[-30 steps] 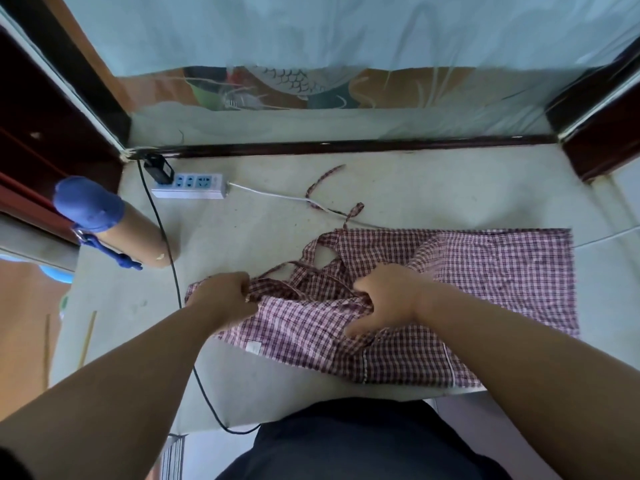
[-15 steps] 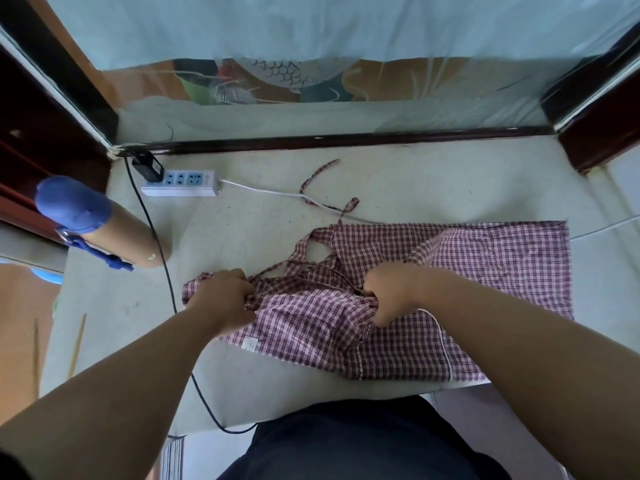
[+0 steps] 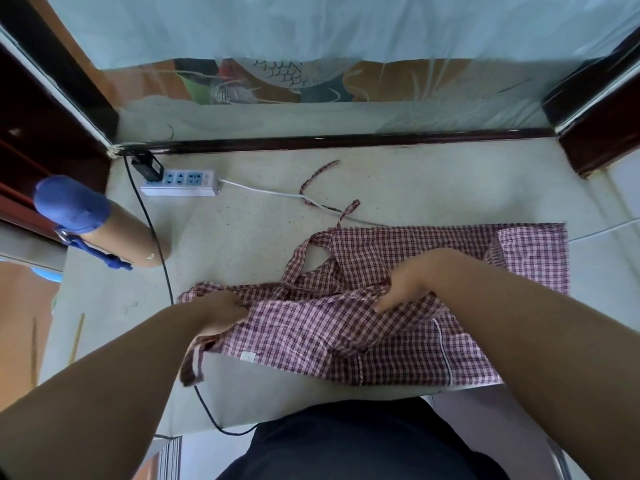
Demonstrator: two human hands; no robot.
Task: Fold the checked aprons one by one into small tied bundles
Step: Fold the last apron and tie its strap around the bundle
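Observation:
A red-and-white checked apron [image 3: 367,334] lies rumpled on the pale table [image 3: 263,237], its right part flat and its near edge at the table's front. My left hand [image 3: 221,311] pinches the apron's left edge, and a strap hangs down below it. My right hand [image 3: 403,289] grips a bunched fold at the apron's middle. One tie strap [image 3: 322,199] trails away toward the back of the table.
A white power strip [image 3: 180,183] with a black plug sits at the back left; its white cable runs under the apron. A black cable [image 3: 162,268] crosses the left side to the front edge. A cardboard tube with a blue cap [image 3: 100,226] lies at the left.
My left hand has pulled the apron's left edge toward me, lifting a strap. My right hand has moved slightly back and right with its fold.

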